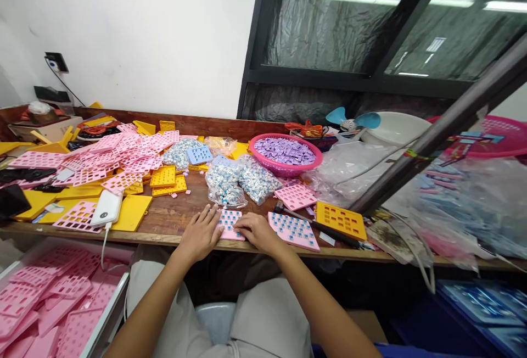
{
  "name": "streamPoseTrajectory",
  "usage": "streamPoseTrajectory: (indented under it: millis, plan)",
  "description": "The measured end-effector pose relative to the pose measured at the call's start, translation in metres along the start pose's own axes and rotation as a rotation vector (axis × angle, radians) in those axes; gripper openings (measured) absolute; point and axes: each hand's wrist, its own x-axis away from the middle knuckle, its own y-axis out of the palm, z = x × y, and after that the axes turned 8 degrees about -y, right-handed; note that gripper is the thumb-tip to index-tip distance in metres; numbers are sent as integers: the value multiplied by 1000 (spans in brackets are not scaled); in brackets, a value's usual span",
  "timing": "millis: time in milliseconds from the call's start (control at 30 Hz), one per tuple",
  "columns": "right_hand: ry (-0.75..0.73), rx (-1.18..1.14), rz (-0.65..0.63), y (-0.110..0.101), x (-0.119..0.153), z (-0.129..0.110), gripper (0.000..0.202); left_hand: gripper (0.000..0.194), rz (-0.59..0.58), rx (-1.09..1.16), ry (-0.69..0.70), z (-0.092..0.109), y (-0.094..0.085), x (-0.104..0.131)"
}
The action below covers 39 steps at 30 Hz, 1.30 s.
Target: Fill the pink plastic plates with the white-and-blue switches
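A pink board (229, 225) set with small blue-and-white pieces lies at the table's front edge, between my hands. My left hand (201, 235) rests at its left side, fingers stretched out and the thumb on the near edge. My right hand (260, 233) is over the right side, its fingers bent together on the pieces; whatever is between the fingertips is hidden. Just right of it lies a second pink board (293, 230) with similar pieces. Behind the boards sit two clear bags of small blue-and-white pieces, the left bag (225, 182) and the right bag (258, 178).
A pink basket (285, 169) holds purple pieces. Pink grids (135, 152) and yellow trays (168, 184) are piled left, near a white power bank (106, 208). A hammer (317, 225) and yellow tray (341, 221) lie right, by a slanted metal pole (444, 119). An open drawer (119, 303) holds pink boards.
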Motion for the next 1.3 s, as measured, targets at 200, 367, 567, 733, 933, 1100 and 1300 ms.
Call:
streamPoseTrajectory:
  millis: [200, 367, 567, 733, 933, 1100, 1300]
  plan:
    - [6, 162, 100, 18, 29, -17, 30, 58, -44, 133, -33, -1, -9, -5]
    - [8, 159, 193, 35, 37, -16, 32, 40, -24, 160, -192, -15, -20, -48]
    - [121, 117, 318, 37, 36, -8, 52, 23, -195, 100, -280, -24, -16, -105]
    - [203, 114, 303, 39, 33, -4, 74, 15, -241, 100, -279, -27, -13, -116]
    - [253, 107, 284, 41, 32, -4, 71, 29, -155, 139, -257, -35, -29, -84]
    - [333, 107, 316, 38, 30, -10, 68, 74, -187, 187, -138, -37, -37, -33]
    - [304, -44, 384, 35, 29, -8, 58, 97, -152, 268, -33, -34, -29, -22]
